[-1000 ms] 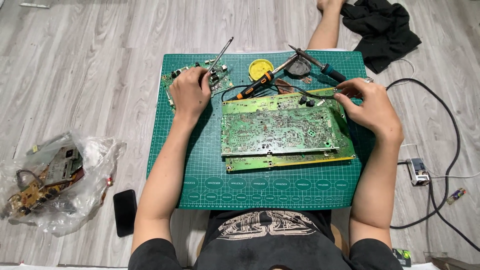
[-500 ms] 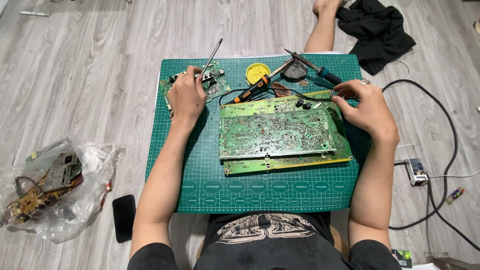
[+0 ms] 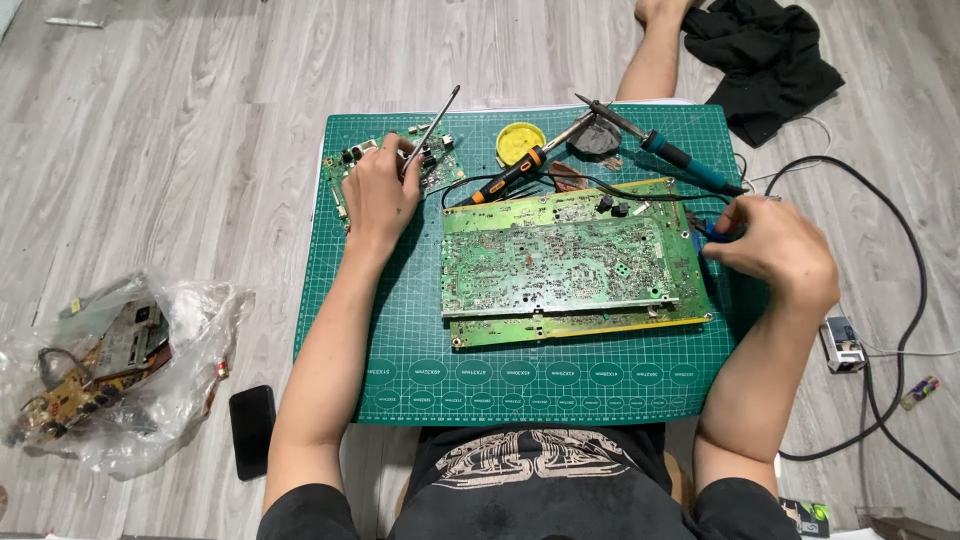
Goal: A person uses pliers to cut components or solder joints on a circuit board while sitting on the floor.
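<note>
A clear plastic bag stuffed with scrap boards and wires sat on the grey wooden floor, a black phone lying face down just beside it. Up top, a black cloth lay crumpled, and a yellow round tin rested on the green cutting mat.

On the cutting mat on the floor, a large circuit board lies right of a small board, two soldering irons lie beyond it, and a bag of parts and a phone lie left of the mat.
</note>
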